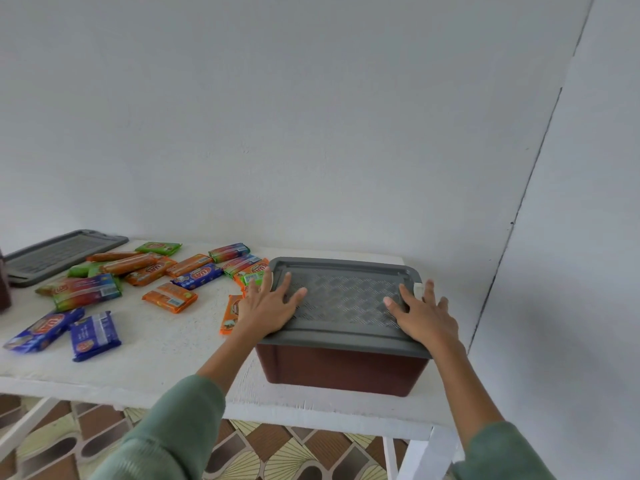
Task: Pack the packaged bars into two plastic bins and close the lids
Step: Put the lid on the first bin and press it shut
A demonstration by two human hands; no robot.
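Both hands lie flat on the grey lid [346, 296], palms down, fingers straight & spread, gripping nothing. L hand [268, 306] rests on the lid's left side w/ fingertips reaching toward its far-left corner. R hand [424, 315] rests on the right side, its outer fingers near a small white clip [418, 289] at the far-right rim. Lid sits level on the brown plastic bin [343, 368] & covers the whole opening; can't tell if it's snapped down all round. Bin stands on the right part of the white table [166, 348], close to the wall corner; contents hidden.

Packaged bars [128, 264] lie loose on the tabletop left of the bin, none in either hand. One orange bar [231, 313] lies just beside the L wrist, partly hidden by it; a few more orange/green ones crowd the bin's far-left corner behind the L fingers. Another orange bar [169, 297] lies alone mid-table. Two blue bars [95, 336] lie near the front-left edge, w/ a rainbow-wrapped bar [86, 291] just behind them & a green bar [158, 247] back by the wall.

Second grey lid [59, 254] lies flat at far left. A dark brown object [4, 285] shows at the left border next to it, prob. the other bin, too cropped to be sure. Green sleeves [173, 427] cover both upper forearms
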